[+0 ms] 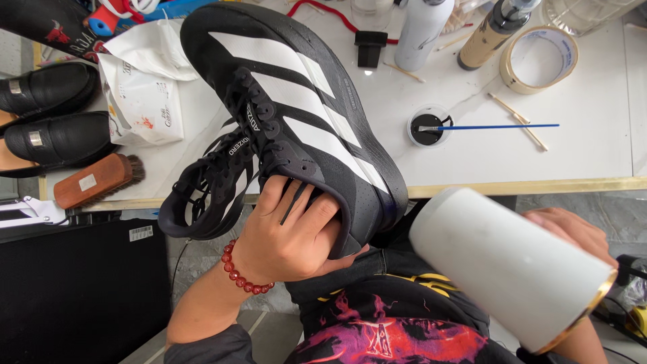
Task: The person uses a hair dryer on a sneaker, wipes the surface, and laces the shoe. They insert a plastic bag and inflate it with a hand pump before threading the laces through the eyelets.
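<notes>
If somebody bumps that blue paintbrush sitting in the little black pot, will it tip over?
Probably yes. The blue paintbrush has a long thin handle sticking far past the small round pot, so a nudge could lever it out. The pot looks shallow and light, so it may slide on the smooth white table too.

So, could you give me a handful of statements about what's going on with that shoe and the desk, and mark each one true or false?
1. The left hand grips the black sneaker at its heel opening. True.
2. The sneaker has red stripes. False: the stripes are white.
3. The right hand holds a white cylinder-shaped device with a gold rim. True.
4. The blue-handled brush lies inside the roll of tape. False: its tip rests in a small dish of black paint, apart from the tape.
5. A red bead bracelet sits on the left wrist. True.
</notes>
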